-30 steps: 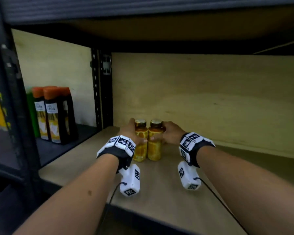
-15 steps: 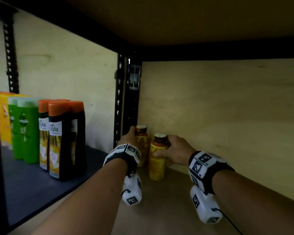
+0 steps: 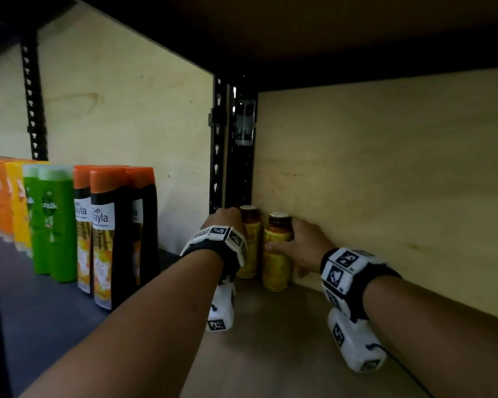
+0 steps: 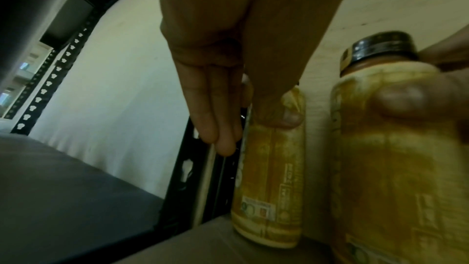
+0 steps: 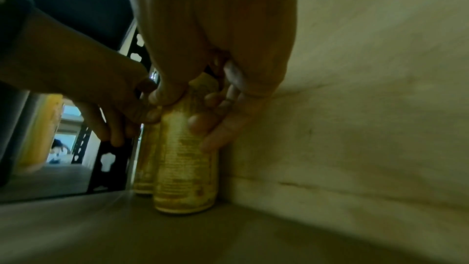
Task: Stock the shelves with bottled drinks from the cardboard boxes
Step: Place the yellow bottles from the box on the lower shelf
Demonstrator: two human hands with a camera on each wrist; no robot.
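Note:
Two yellow bottled drinks with dark caps stand upright, side by side, in the back left corner of the wooden shelf [image 3: 270, 354]. My left hand [image 3: 224, 222] holds the left bottle [image 3: 249, 245] near its top, thumb pressed on the label [image 4: 271, 188] and fingers down its far side. My right hand [image 3: 299, 245] wraps the right bottle [image 3: 276, 259] around its shoulder, fingers curled over the label [image 5: 185, 168]. Both bottles rest on the shelf board, close to the back panel. A narrow gap separates them.
A black perforated upright [image 3: 233, 156] stands right behind the left bottle. The neighbouring dark shelf on the left holds black-and-orange shampoo bottles [image 3: 104, 234], green ones [image 3: 52, 219] and orange packs. The wooden back panel [image 3: 385, 182] runs to the right; the upper shelf hangs low overhead.
Both hands have carried the two bottles from the shelf's front part back into the rear left corner. The view has moved in closer and lower.

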